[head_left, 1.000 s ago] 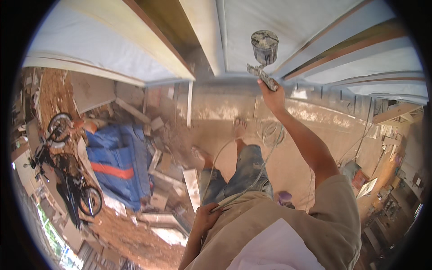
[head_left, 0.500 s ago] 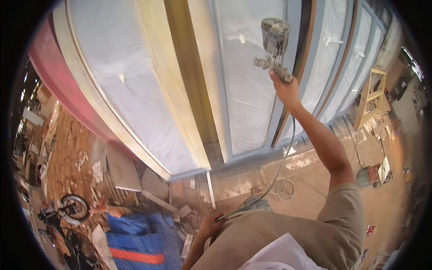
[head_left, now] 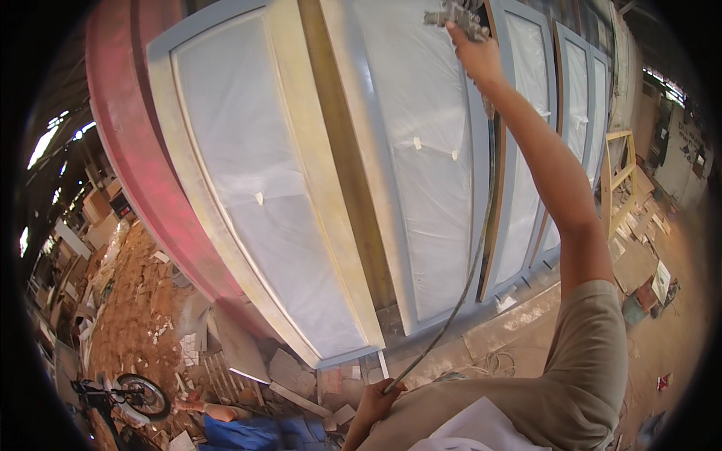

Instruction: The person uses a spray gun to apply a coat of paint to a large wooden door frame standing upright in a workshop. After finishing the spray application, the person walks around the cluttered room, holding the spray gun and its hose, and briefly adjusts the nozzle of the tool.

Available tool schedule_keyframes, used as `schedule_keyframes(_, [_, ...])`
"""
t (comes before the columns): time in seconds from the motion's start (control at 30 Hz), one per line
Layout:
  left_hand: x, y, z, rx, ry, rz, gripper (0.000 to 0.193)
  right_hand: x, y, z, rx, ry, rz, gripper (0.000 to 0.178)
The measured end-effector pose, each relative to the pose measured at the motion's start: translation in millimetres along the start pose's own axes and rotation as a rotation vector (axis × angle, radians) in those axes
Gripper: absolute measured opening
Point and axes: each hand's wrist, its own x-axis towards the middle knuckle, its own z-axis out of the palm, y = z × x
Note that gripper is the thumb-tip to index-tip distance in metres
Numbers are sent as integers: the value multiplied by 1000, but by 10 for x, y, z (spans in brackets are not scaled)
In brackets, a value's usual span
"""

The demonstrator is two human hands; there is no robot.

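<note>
Metal, grey and paint-crusted, the spray gun [head_left: 456,16] sits in your right hand [head_left: 481,59], which is wrapped around its grip; the top of the gun is cut off by the upper edge of the view. Your right arm reaches up and forward, with the gun in front of a tall panel [head_left: 478,173] whose middle is covered by a plastic sheet [head_left: 421,203]. How near the gun is to that surface, you cannot tell from this angle. Below your right hand a thin hose [head_left: 468,289] runs down to your left hand [head_left: 376,402], its fingers curled around it beside your brown shirt [head_left: 489,398]. Left of your right hand stands a pale-yellow-framed panel [head_left: 301,165], and farther left a curved red piece [head_left: 128,143]. Right of your right hand, past more panels, is a yellow wooden frame [head_left: 608,188]. Left of your left hand lies a blue tarp [head_left: 241,434], and beyond it a motorcycle wheel [head_left: 143,397]
</note>
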Motion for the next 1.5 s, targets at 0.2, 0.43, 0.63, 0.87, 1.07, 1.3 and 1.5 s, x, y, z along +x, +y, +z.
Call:
schedule_keyframes(0.2, [-9, -16, -12, -72, 50, 83, 31, 307, -551, 188, 222, 212, -279, 44])
schedule_keyframes(0.43, [-62, -119, -37, -131, 77, 166, 26, -153, -323, 184, 38, -7, 100, 46])
schedule_keyframes(0.63, [-236, -194, -167, 6, 12, 5, 21, -1084, 434, 113, -76, -183, 148, 51])
schedule_keyframes(0.87, [-342, -387, -199, 65, -37, 3, 21, -2449, 1100, -132, -235, -356, 405, 48])
schedule_keyframes(1.07, [-344, -493, -123, 34, -112, -54, 25, -3569, 1885, -281, -310, -439, 586, 43])
schedule_keyframes(1.3, [-303, -472, -9, 17, -137, -367, 18, -4731, 2807, -365, -415, -545, 789, 42])
schedule_keyframes(1.5, [-102, -543, 258, 7, -176, -720, 20, -5740, 3707, -376, -489, -631, 923, 40])
